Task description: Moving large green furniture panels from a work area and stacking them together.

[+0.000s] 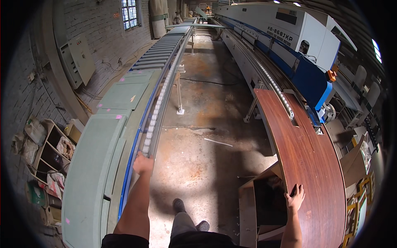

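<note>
My left hand (143, 164) is closed over the metal side rail (162, 120) of the roller conveyor, at the near end of a row of small white rollers (154, 118). Its fingertips are partly hidden. With fingers spread, my right hand (295, 199) rests on the left part of a brown wood-grain tabletop (316, 177); a dark patch shows between thumb and fingers. Green-grey panels (93, 144) lie stacked on the conveyor beside my left arm, with small pink labels on them.
Between the two lines runs a stained concrete floor (198, 103) with a pale strip (218, 142) on it. A long white and blue machine (285, 33) stands at the right. At the left are a wooden shelf (51, 144) and an electrical cabinet (80, 60). Below the tabletop is an open-fronted cabinet (247, 215).
</note>
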`<state>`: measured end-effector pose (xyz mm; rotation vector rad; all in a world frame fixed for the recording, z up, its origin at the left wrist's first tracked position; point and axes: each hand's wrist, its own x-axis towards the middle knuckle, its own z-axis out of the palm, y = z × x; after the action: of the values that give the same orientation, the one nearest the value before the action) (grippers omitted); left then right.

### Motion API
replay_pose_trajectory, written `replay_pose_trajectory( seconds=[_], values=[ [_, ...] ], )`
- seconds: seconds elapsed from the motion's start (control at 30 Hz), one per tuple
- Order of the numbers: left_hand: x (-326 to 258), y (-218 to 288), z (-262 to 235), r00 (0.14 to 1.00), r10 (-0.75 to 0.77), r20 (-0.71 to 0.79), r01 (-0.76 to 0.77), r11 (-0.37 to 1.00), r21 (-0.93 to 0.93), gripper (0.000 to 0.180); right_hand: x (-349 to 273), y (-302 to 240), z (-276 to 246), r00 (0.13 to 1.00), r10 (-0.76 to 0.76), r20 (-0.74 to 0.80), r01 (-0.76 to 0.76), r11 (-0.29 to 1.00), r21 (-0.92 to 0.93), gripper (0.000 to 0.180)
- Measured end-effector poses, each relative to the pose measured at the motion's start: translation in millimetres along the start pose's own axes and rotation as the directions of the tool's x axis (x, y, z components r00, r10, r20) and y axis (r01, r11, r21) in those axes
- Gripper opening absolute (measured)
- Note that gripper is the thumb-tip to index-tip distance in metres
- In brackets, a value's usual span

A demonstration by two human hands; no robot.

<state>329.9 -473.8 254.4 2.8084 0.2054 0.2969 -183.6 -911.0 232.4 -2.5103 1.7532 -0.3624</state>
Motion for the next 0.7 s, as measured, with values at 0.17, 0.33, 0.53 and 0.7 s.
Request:
replay_pose_trajectory(
  seconds=[0.17,0.33,0.53,0.7],
  values=[
    [-0.2,1.0,0.5,1.000,0.015,-0.018,-0.015,1.000,0.002,0.045,0.8,2.0,1.9,1.000,0.015,0.000,-0.015,1.000,0.012,0.083],
    [0.0,1.3,1.4,1.000,0.013,-0.011,-0.013,1.000,0.010,0.045,1.1,2.5,2.0,1.000,-0.005,-0.010,0.005,1.000,0.008,0.083],
    [0.1,0.6,2.7,1.000,0.016,-0.017,-0.016,1.000,0.016,0.046,2.2,5.2,4.9,1.000,-0.016,-0.026,0.017,1.000,0.010,0.082],
    [0.5,-1.0,3.5,0.999,0.032,-0.010,-0.032,0.999,0.020,0.046,2.9,7.0,6.2,0.999,-0.022,-0.033,0.022,1.000,0.013,0.083]
  ],
)
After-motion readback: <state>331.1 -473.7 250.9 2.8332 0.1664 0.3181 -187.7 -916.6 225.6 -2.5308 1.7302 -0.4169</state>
